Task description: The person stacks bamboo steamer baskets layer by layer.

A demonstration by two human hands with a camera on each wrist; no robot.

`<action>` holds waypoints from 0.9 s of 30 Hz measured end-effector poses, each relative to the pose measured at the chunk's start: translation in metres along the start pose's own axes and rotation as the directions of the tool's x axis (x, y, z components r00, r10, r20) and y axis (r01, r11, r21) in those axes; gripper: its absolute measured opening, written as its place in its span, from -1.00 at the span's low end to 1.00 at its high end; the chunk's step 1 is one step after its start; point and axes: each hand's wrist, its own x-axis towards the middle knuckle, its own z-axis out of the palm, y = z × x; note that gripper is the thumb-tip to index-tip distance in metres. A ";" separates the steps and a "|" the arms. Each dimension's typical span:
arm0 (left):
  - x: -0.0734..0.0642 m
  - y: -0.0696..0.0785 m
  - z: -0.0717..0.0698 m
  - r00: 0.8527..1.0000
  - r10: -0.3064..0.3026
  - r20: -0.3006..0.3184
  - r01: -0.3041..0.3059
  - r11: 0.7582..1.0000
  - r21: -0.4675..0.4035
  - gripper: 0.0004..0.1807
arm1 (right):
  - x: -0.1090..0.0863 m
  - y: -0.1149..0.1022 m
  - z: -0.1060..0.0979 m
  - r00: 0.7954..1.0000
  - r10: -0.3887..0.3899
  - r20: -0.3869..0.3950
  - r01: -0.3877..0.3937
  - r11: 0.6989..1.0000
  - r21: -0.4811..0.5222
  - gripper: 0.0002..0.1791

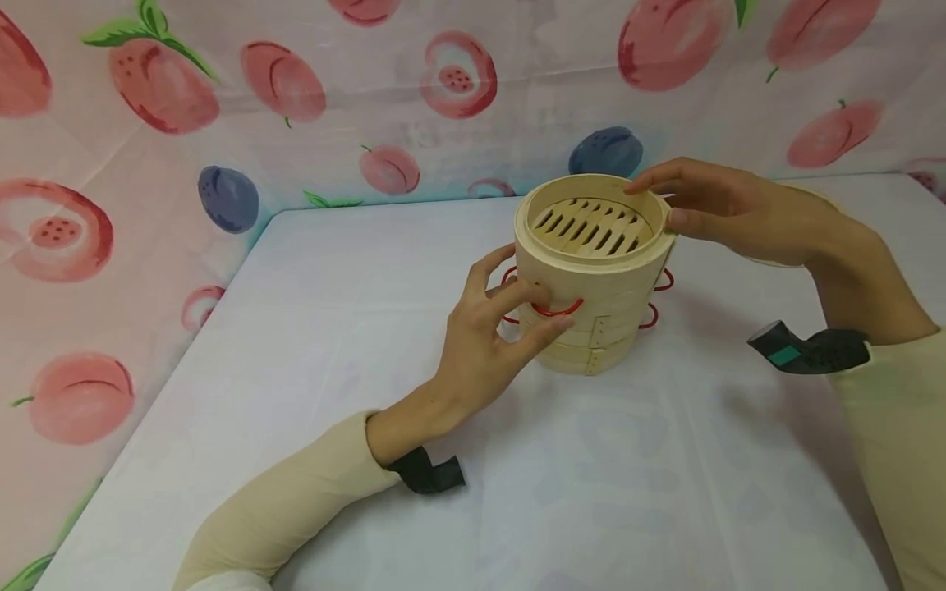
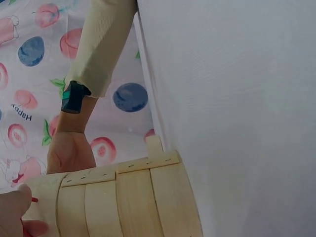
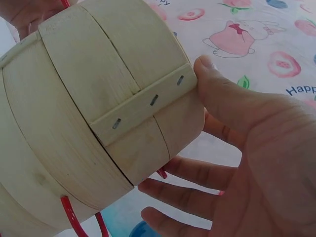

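Observation:
A stack of round bamboo steamer baskets (image 1: 613, 287) stands on the table, open at the top, its slatted base (image 1: 587, 226) showing inside. My left hand (image 1: 488, 336) pinches the top basket at its red handle (image 1: 559, 311) on the near left side. On the far right, my right hand (image 1: 754, 209) holds the top rim, thumb outside and a fingertip over the edge. The right wrist view shows the thumb (image 3: 222, 94) against the rim and the other fingers spread loosely. Stapled seams (image 2: 118, 170) run up the stack's wall in the left wrist view.
Behind my right wrist lies a pale round object (image 1: 816, 195), mostly hidden, perhaps the lid. A white cloth (image 1: 296, 328) covers the table, and a fruit-printed curtain (image 1: 517, 49) hangs along its back and left sides. More red handles (image 1: 650, 315) stick out from the lower baskets.

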 end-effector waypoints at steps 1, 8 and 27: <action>-0.001 -0.001 0.000 1.000 -0.002 -0.001 0.002 1.000 0.005 -0.79 | 0.000 0.000 0.000 1.000 0.006 -0.002 -0.006 1.000 -0.006 -0.49; -0.003 -0.002 0.004 0.999 0.011 -0.034 -0.010 1.000 0.028 -0.73 | 0.000 -0.002 0.001 1.000 0.016 -0.009 -0.016 1.000 -0.017 -0.47; 0.002 -0.001 0.000 0.999 0.021 -0.044 -0.019 0.999 0.047 -0.82 | 0.001 0.005 -0.001 0.990 -0.119 0.078 0.114 0.991 0.063 0.03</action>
